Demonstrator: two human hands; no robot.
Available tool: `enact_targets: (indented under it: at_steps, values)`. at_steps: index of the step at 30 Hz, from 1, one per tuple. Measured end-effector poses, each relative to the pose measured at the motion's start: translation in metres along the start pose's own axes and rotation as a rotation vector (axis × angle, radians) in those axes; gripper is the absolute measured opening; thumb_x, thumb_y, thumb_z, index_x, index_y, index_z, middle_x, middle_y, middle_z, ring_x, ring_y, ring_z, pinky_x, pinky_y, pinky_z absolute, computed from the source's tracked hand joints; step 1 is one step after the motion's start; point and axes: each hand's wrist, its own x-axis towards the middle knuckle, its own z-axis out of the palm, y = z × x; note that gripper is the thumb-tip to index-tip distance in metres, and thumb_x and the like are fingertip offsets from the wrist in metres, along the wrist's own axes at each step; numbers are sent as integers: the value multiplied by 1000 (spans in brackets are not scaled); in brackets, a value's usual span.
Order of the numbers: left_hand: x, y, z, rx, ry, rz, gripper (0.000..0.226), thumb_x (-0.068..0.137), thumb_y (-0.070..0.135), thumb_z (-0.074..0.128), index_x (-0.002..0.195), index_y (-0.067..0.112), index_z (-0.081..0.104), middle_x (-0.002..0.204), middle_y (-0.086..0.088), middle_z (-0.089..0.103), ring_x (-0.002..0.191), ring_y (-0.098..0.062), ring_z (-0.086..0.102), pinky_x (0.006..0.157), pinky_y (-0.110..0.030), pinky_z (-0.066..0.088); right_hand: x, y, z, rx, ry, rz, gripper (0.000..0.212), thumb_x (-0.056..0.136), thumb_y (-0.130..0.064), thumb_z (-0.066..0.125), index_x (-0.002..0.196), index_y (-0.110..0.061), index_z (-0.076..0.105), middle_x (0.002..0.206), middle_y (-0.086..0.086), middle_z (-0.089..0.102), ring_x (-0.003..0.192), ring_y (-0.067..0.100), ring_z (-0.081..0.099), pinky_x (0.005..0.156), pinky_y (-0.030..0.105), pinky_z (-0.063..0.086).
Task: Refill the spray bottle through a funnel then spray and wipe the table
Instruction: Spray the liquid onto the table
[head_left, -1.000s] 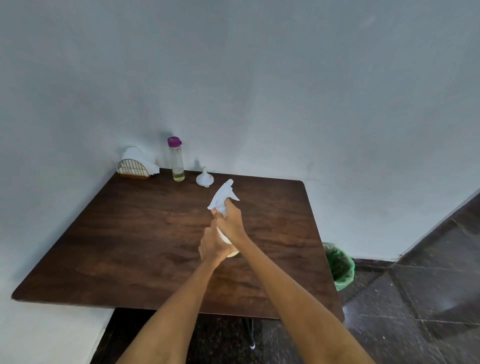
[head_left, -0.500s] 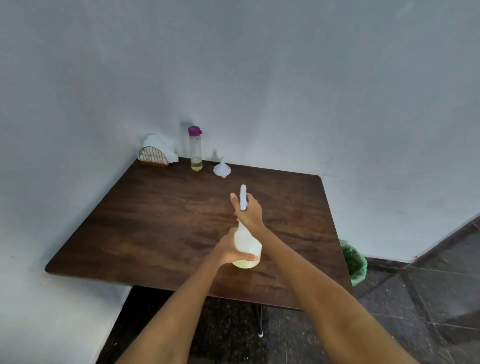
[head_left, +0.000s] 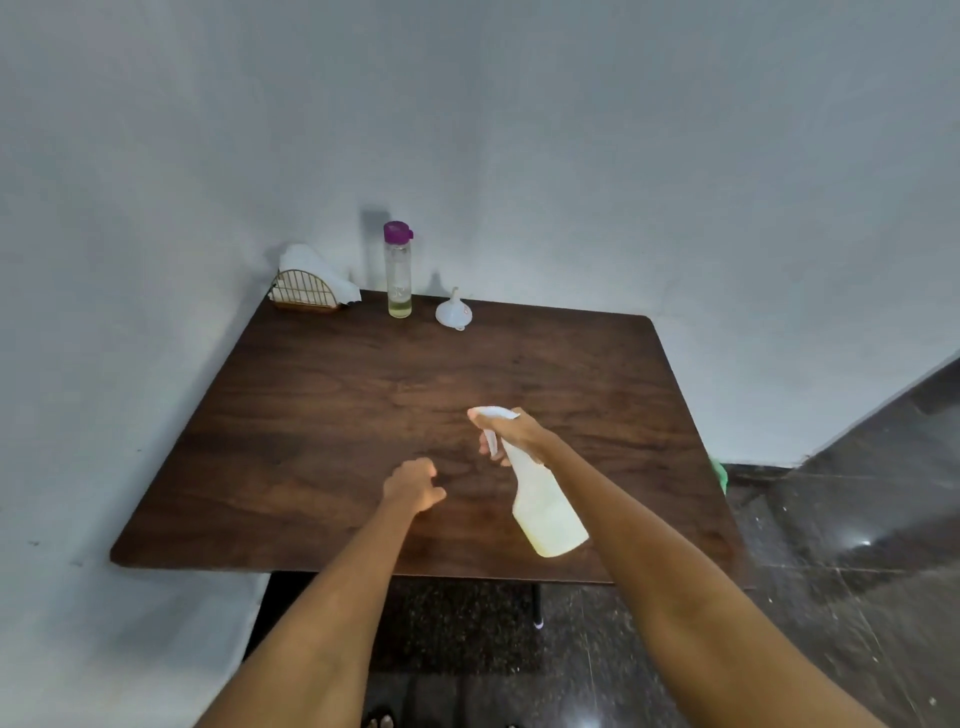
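Head view: looking down on a dark wooden desk (head_left: 322, 415) pushed into a pale corner.
Spray bottle: white, tilted, lifted off the desk at centre right of the frame, base toward the camera, nozzle pointing to the left (head_left: 545, 506).
Right hand: wrapped round the bottle's neck and head, fingers by the trigger; whether the trigger is squeezed cannot be told (head_left: 511, 434).
Left hand: just left of the bottle, apart from it, fingers loosely curled, holding nothing, low over the desk (head_left: 413, 486).
Funnel: white, upturned on its wide mouth at the far edge, upper centre (head_left: 453, 312).
Clear bottle: purple cap, a little yellowish liquid at the bottom, just left of the funnel (head_left: 398, 270).
Napkin holder: wire, with white paper in it, far left corner (head_left: 306, 291).
Step in hand: refill looks finished, funnel set aside and spray head on; likely spraying the desk now.
Wet patch: none visible on the wood.
Next move calls for: trigger pulls across the surface, then the free left hand reaching to the far corner for paper to wipe.
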Motion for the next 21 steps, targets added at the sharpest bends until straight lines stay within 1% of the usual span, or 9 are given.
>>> enact_targets:
  at_steps: [1,3,7,10,14,16,18,19,21]
  values:
    - [3,-10,-3,21,37,-17,47,89,32,60,131,16,47,134,-8,51,125,-25,48,100,-37,43,1,2,3,-49,-8,27,46,84,-59,53,96,-16,65,77,4,65,72,15,63,59,25,51]
    - [8,-27,-8,80,56,-46,48,90,30,58,133,15,43,136,-10,46,128,-28,41,101,-40,44,1,9,5,-76,61,61,55,83,-63,50,101,-13,65,76,5,65,70,16,64,56,25,51]
    - [21,-54,-13,69,48,-86,56,89,28,59,138,13,35,140,-11,39,131,-30,35,104,-45,41,-2,21,7,28,273,114,52,86,-51,54,93,-2,68,73,7,67,63,18,64,53,25,54]
    - [26,-59,-15,57,24,-77,59,89,28,60,139,14,32,142,-10,38,133,-31,34,105,-46,40,-6,23,15,41,317,141,48,86,-48,53,93,-2,67,69,4,65,62,16,63,54,26,54]
    - [25,-59,-15,89,3,-41,57,89,29,59,138,14,34,141,-10,39,133,-30,34,104,-47,39,-10,20,27,26,314,178,54,84,-49,53,108,-1,58,69,2,65,64,17,64,55,28,56]
    - [25,-58,-15,104,7,-37,55,89,29,59,137,15,36,140,-10,40,132,-30,33,104,-48,39,-13,18,33,-45,335,181,57,78,-53,54,107,-5,56,77,4,69,72,23,68,67,35,59]
    - [24,-58,-15,106,15,-34,53,89,28,59,136,14,38,139,-10,41,132,-30,33,105,-49,38,-12,20,36,-117,365,171,70,71,-61,54,114,-6,56,96,10,71,88,30,69,82,43,57]
    - [24,-58,-15,104,18,-31,53,89,28,59,136,14,38,138,-10,42,132,-30,33,105,-50,38,-12,21,37,-121,372,162,73,71,-62,54,116,-5,55,99,11,70,89,30,68,83,44,57]
    - [23,-58,-15,98,23,-26,53,90,27,59,136,14,38,139,-10,42,132,-30,33,105,-49,38,-14,18,39,-79,364,168,63,81,-54,53,115,-1,51,85,7,69,72,25,68,74,37,58]
